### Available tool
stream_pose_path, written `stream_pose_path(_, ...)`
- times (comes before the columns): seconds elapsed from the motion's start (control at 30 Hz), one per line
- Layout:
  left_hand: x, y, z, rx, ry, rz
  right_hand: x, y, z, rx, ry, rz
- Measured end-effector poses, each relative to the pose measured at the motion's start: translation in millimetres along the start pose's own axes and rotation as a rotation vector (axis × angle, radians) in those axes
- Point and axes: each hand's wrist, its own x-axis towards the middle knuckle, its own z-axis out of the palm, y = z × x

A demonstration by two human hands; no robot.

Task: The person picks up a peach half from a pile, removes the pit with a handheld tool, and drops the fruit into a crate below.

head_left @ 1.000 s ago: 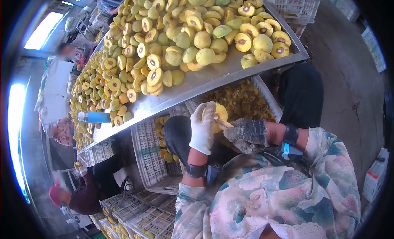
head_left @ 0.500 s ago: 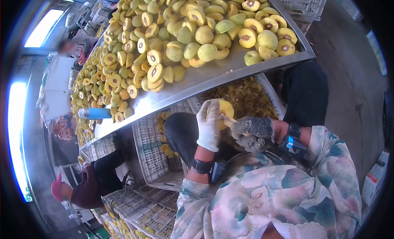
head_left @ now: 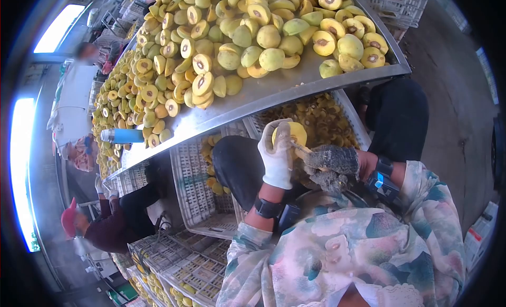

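My left hand (head_left: 276, 156), in a white glove, has its fingers wrapped round a yellow peach half (head_left: 298, 132). In a dark grey, worn glove, my right hand (head_left: 332, 167) grips a small pitting tool (head_left: 301, 149) with a light, wood-like handle. The tool's thin end reaches to the peach half; whether it is inside the flesh is hidden. Both hands are above my lap, near the front edge of a metal table (head_left: 253, 105). Under them, a crate (head_left: 345, 109) holds many cut peach pieces.
Halved peaches (head_left: 232, 59) are heaped on the table, with a blue thermos (head_left: 122, 136) lying at its left edge. A white plastic crate (head_left: 192, 196) stands left of my knee. Further left sits a co-worker in a red cap (head_left: 69, 217). Stacked crates (head_left: 179, 265) stand at lower left.
Both my hands, with the peach half and the tool, have shifted slightly right in view. The peach half is turned a little. The co-worker's hands have moved up toward the table.
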Motion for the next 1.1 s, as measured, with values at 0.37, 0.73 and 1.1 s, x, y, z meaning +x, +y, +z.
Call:
stream_pose_path(0.37, 3, 11, -22, -0.19, -0.481, -0.399, -17, 10, 8, 0.046, 0.094, 0.007)
stream_pose_path(0.73, -8, 22, -13, -0.039, -0.48, -0.132, -15, 10, -16, 0.131, -0.321, 0.193)
stream_pose_path(1.1, -15, 1, -20, -0.322, 0.048, -0.158, -10, 24, 3, 0.203, -0.034, -0.13)
